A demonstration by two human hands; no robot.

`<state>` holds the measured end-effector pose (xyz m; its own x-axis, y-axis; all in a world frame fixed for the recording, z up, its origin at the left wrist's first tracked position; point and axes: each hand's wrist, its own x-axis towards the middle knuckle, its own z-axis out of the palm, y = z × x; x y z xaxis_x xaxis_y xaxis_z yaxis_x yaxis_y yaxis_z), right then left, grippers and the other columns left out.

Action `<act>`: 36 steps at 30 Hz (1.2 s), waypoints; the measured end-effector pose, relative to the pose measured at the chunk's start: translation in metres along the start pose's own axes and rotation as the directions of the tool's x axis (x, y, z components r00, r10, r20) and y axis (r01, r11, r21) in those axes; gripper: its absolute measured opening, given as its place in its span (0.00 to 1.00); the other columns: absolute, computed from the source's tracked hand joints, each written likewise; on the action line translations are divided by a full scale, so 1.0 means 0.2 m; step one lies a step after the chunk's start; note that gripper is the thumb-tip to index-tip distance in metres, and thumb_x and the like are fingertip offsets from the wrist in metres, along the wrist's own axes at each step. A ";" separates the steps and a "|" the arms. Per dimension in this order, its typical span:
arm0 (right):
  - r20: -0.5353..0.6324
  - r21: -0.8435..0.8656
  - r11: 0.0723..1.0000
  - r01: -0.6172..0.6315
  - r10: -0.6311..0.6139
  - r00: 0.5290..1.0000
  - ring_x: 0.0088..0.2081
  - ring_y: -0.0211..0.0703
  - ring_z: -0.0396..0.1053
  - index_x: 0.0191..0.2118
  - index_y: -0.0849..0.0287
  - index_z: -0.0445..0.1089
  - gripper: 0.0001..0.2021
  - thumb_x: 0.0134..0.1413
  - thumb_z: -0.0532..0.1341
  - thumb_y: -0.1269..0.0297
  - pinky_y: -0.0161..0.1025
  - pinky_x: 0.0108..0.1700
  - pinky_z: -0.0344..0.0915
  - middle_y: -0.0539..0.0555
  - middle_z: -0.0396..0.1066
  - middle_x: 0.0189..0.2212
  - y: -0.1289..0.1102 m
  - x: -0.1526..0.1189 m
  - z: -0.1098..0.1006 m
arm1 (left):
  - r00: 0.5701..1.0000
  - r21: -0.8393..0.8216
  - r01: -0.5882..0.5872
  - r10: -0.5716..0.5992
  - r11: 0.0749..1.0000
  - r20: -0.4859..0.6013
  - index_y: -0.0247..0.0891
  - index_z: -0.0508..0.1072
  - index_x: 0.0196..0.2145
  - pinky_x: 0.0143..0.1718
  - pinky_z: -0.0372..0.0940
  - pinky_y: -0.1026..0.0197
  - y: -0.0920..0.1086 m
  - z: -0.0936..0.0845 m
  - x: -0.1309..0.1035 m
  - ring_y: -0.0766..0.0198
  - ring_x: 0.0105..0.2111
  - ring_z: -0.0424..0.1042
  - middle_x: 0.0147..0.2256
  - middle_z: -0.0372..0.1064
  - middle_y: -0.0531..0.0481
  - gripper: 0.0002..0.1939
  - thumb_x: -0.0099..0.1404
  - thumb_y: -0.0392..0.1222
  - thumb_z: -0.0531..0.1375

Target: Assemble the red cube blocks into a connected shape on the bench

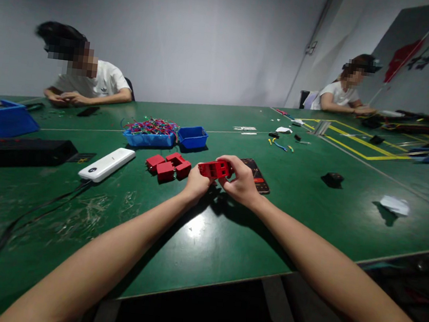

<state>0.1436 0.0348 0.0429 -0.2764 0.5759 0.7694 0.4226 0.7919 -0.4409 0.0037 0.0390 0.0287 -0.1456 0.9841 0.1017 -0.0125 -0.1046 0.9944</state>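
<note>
A red plastic housing (214, 169) with small openings is held above the green table (228, 245) between both hands. My left hand (197, 183) grips its left end and my right hand (240, 181) wraps its right end. Just left of the hands lie several more red plastic parts (168, 166) in a loose cluster. A dark card or phone (259, 179) lies partly under my right hand.
A blue tray of coloured wires (150, 132), a small blue bin (193, 137), a white power bank (107, 164) with a cable and a long black box (18, 149) lie to the left. One person sits far left, another far right. A black part (332, 179) and white paper (394, 204) lie right.
</note>
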 end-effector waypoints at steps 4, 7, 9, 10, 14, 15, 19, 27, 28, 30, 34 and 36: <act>0.014 0.006 1.000 -0.023 0.023 1.000 0.37 0.42 0.70 0.45 0.59 0.68 0.23 0.38 0.58 0.77 0.36 0.36 0.66 0.56 0.73 0.40 0.01 0.00 0.00 | 1.000 -0.037 -0.018 0.017 0.999 -0.014 0.34 0.69 0.32 0.27 0.65 0.65 0.00 0.00 -0.01 0.68 0.24 0.68 0.25 0.70 0.54 0.15 0.43 0.28 0.64; 0.038 0.019 0.999 -0.038 0.037 0.999 0.35 0.41 0.69 0.45 0.59 0.68 0.23 0.38 0.58 0.76 0.35 0.34 0.65 0.55 0.73 0.40 0.02 0.00 0.00 | 0.999 -0.052 -0.038 0.037 0.998 -0.027 0.34 0.69 0.33 0.26 0.63 0.66 -0.01 0.00 0.00 0.69 0.23 0.67 0.25 0.69 0.55 0.17 0.42 0.28 0.63; 0.062 0.023 0.999 -0.045 0.044 0.997 0.34 0.41 0.69 0.45 0.59 0.68 0.21 0.39 0.58 0.76 0.35 0.35 0.65 0.55 0.73 0.40 0.02 0.01 0.00 | 0.996 -0.047 -0.069 0.067 0.996 -0.050 0.34 0.69 0.34 0.28 0.63 0.66 -0.03 0.00 0.01 0.69 0.25 0.67 0.26 0.68 0.55 0.18 0.42 0.29 0.64; 0.079 0.018 0.999 -0.047 0.045 0.996 0.34 0.41 0.69 0.44 0.59 0.69 0.21 0.40 0.58 0.76 0.35 0.36 0.64 0.55 0.73 0.39 0.02 0.01 -0.01 | 0.993 -0.041 -0.097 0.094 0.994 -0.065 0.34 0.69 0.34 0.29 0.63 0.66 -0.04 0.00 0.01 0.68 0.26 0.67 0.27 0.69 0.54 0.18 0.42 0.30 0.64; 0.142 -0.036 0.997 -0.067 0.072 0.987 0.32 0.40 0.69 0.44 0.57 0.69 0.19 0.41 0.58 0.76 0.34 0.35 0.63 0.52 0.74 0.35 0.02 0.00 -0.01 | 0.972 -0.003 -0.212 0.210 0.977 -0.109 0.34 0.68 0.36 0.35 0.63 0.65 -0.07 -0.01 0.03 0.67 0.30 0.68 0.31 0.69 0.52 0.18 0.45 0.33 0.64; 0.148 -0.052 0.996 -0.075 0.082 0.986 0.32 0.40 0.69 0.44 0.57 0.69 0.20 0.42 0.58 0.76 0.34 0.35 0.63 0.52 0.74 0.35 0.02 0.00 -0.01 | 0.966 0.014 -0.231 0.231 0.973 -0.118 0.35 0.68 0.37 0.35 0.63 0.65 -0.08 -0.02 0.03 0.67 0.31 0.68 0.31 0.69 0.53 0.18 0.45 0.34 0.64; 0.138 -0.109 0.991 -0.080 0.095 0.986 0.34 0.42 0.70 0.45 0.57 0.68 0.22 0.40 0.58 0.77 0.34 0.36 0.63 0.53 0.74 0.37 0.03 0.00 -0.01 | 0.940 0.109 -0.301 0.314 0.948 -0.137 0.37 0.66 0.40 0.36 0.62 0.65 -0.08 -0.03 0.02 0.67 0.31 0.68 0.32 0.68 0.54 0.23 0.44 0.34 0.64; 0.150 -0.233 0.958 -0.166 0.203 0.968 0.32 0.44 0.70 0.44 0.57 0.68 0.20 0.41 0.58 0.77 0.36 0.34 0.62 0.54 0.74 0.33 0.05 0.01 -0.03 | 0.916 0.232 -0.374 0.397 0.898 -0.060 0.38 0.63 0.46 0.42 0.62 0.62 -0.05 -0.03 -0.01 0.63 0.36 0.68 0.39 0.68 0.49 0.28 0.46 0.34 0.63; 0.156 -0.244 0.955 -0.171 0.213 0.965 0.31 0.44 0.70 0.44 0.57 0.69 0.20 0.40 0.58 0.77 0.35 0.34 0.62 0.54 0.74 0.32 0.06 0.01 -0.03 | 0.913 0.241 -0.380 0.403 0.893 -0.055 0.38 0.62 0.46 0.42 0.62 0.62 -0.05 -0.03 -0.02 0.63 0.37 0.68 0.39 0.67 0.49 0.28 0.46 0.34 0.63; 0.169 -0.263 0.948 -0.177 0.226 0.959 0.29 0.43 0.68 0.44 0.56 0.69 0.21 0.39 0.58 0.77 0.35 0.32 0.61 0.53 0.73 0.30 0.07 0.00 -0.04 | 0.910 0.253 -0.387 0.412 0.887 -0.050 0.38 0.62 0.47 0.42 0.63 0.62 -0.04 -0.02 -0.02 0.63 0.37 0.68 0.39 0.67 0.50 0.28 0.47 0.33 0.63; 0.175 -0.270 0.948 -0.169 0.221 0.959 0.28 0.42 0.67 0.43 0.55 0.69 0.21 0.39 0.59 0.76 0.34 0.31 0.60 0.51 0.73 0.29 0.08 0.00 -0.04 | 0.901 0.266 -0.401 0.430 0.876 -0.056 0.39 0.63 0.46 0.43 0.63 0.63 -0.03 -0.02 -0.04 0.64 0.37 0.68 0.39 0.67 0.50 0.27 0.46 0.33 0.63; 0.174 -0.269 0.948 -0.171 0.222 0.959 0.29 0.42 0.67 0.43 0.56 0.69 0.21 0.39 0.59 0.76 0.34 0.32 0.60 0.52 0.73 0.29 0.08 0.00 -0.04 | 0.898 0.261 -0.409 0.436 0.875 -0.056 0.39 0.63 0.46 0.42 0.63 0.63 -0.03 -0.02 -0.03 0.64 0.37 0.68 0.39 0.67 0.50 0.27 0.46 0.33 0.63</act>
<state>0.1572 0.0457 0.0401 -0.3213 0.7639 0.5597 0.6799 0.5975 -0.4251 0.0004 0.0322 0.0217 -0.1920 0.8300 0.5237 0.3064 -0.4563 0.8354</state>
